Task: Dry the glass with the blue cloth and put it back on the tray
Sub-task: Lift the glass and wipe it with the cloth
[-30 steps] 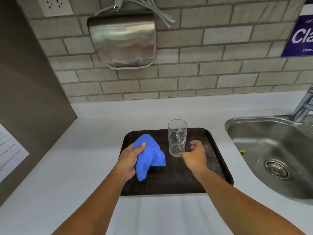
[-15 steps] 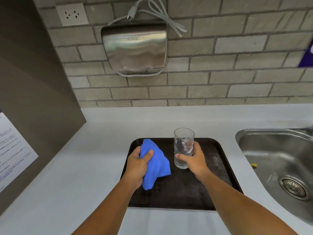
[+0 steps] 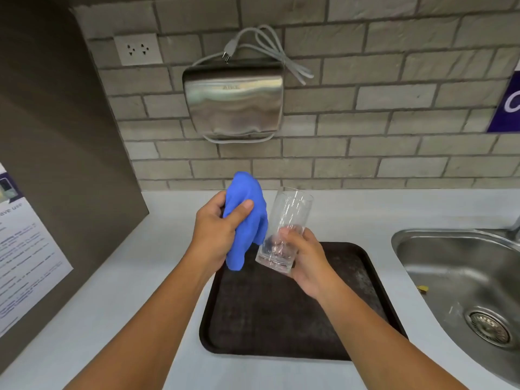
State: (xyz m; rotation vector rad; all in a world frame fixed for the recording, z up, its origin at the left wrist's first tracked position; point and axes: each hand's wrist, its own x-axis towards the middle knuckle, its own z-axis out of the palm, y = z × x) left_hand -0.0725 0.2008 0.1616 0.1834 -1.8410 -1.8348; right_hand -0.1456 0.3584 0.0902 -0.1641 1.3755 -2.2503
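Observation:
A clear drinking glass [image 3: 289, 218] is held up in the air above the far end of the dark tray [image 3: 281, 313], tilted slightly, mouth up. My right hand [image 3: 302, 256] grips it around its base. My left hand [image 3: 218, 229] holds a bunched blue cloth [image 3: 246, 218] just left of the glass; the cloth's edge nearly touches the glass. The tray lies flat on the white counter with nothing on it.
A steel sink [image 3: 464, 282] with a drain sits to the right of the tray. A metal hand dryer [image 3: 233, 101] and a wall socket [image 3: 138, 49] hang on the brick wall behind. A dark panel with a paper notice [image 3: 25, 249] stands at the left.
My right hand closed on the glass and lifted it off the tray. My left hand raised the blue cloth up beside it.

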